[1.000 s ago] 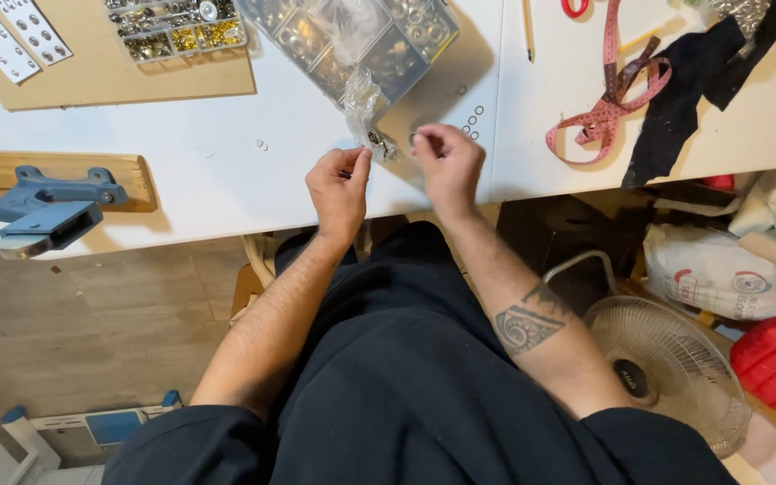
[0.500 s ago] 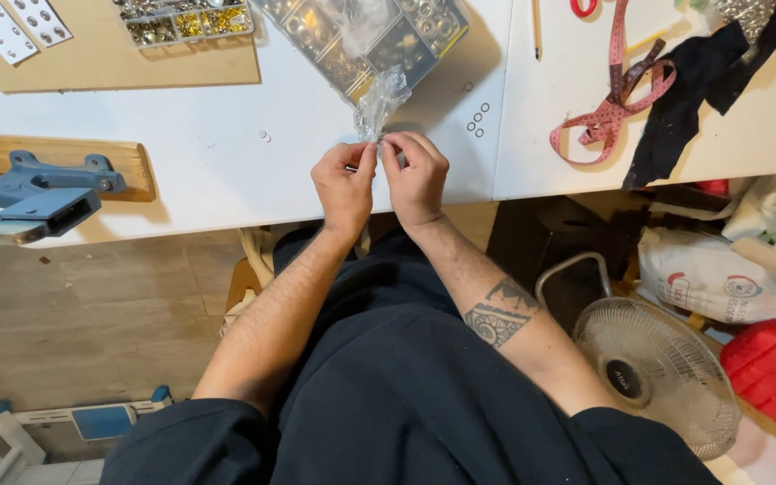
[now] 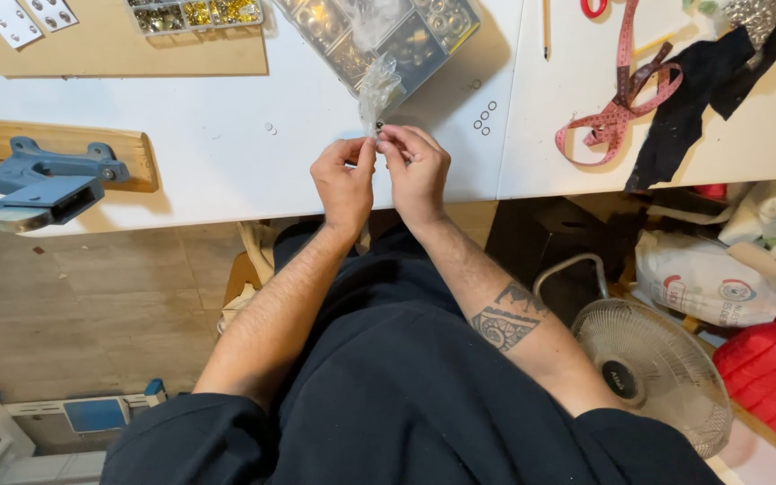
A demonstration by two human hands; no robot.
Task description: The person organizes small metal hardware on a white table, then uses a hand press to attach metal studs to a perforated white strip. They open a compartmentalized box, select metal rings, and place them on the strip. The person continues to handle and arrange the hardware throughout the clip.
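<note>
Fingers of the left hand [image 3: 345, 182] and the right hand [image 3: 418, 169] pinch the bottom edge of a small clear plastic bag [image 3: 377, 90], both closed on it side by side, just above the near edge of the white table [image 3: 226, 153]. Behind the bag lies a clear compartment box [image 3: 379, 31] of metal fittings. Four small rings [image 3: 484, 117] sit to the right, a pink measuring tape [image 3: 617, 112] farther right.

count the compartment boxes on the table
2, both at the table's far edge: one with gold parts left of centre, one larger clear box just beyond the hands, behind the small bag. Both are cropped; more may lie out of frame.
</note>
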